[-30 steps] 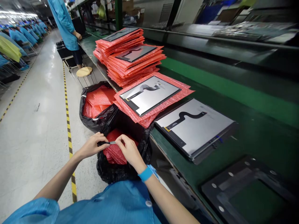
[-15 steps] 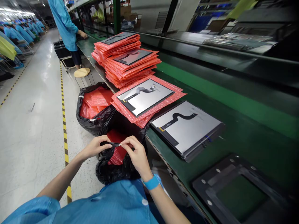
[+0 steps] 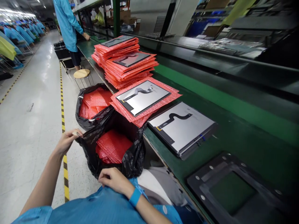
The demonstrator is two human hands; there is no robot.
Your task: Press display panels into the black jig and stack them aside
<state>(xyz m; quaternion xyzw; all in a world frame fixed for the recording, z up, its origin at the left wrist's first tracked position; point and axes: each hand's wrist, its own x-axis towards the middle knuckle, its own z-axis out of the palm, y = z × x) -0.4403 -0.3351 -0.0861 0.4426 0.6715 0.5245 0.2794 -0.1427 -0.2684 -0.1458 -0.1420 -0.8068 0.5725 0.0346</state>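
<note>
My left hand (image 3: 67, 140) pinches the left rim of the nearer black plastic bag (image 3: 136, 157) and draws it outward. A small whitish piece shows at those fingertips. Inside the spread mouth lie red bubble-wrap pouches (image 3: 114, 146). At the bag's near edge, in front of my blue shirt, my right hand (image 3: 115, 179) has its fingers curled together; what they hold, if anything, is hidden. A blue band (image 3: 135, 196) circles my right wrist.
A second black bag (image 3: 93, 124) of red pouches stands behind. On the green bench (image 3: 161, 152) are stacked red pouches (image 3: 126, 73), display panels (image 3: 182, 124) with black flex cables and a dark frame (image 3: 198, 177). A stool (image 3: 81, 73) and a person in blue (image 3: 66, 25) are beyond.
My hands have parted from a pinch together over the bag. The left moved left with the rim, the right down toward my body. The bag's mouth is now spread wider.
</note>
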